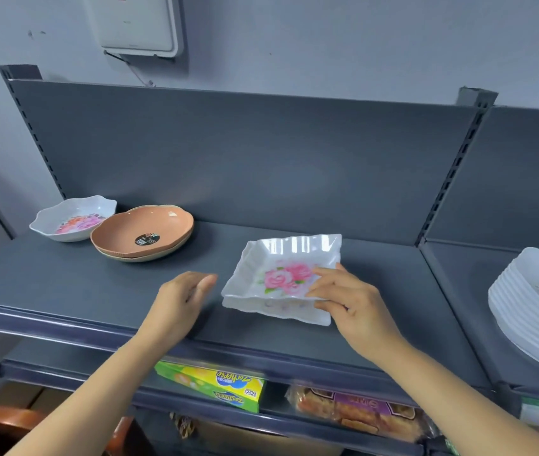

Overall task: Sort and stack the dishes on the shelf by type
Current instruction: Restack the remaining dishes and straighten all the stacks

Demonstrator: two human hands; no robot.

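Right hand (350,304) pinches the top square floral plate (281,274), seemingly over a matching one; left hand (184,299), fingers loosely spread, waits just left.

The light is soft and even, a bit cool. White glare streaks sit on the square dish (289,268) rim (also on the brown bowl (143,232)). Straight edges bend outward; lower corners blur.

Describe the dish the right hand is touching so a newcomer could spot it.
On the grey shelf, right of centre, sits a pair of stacked square white dishes under the right hand. Unlike the round brown bowls at far left, it has wavy edges and pink roses.
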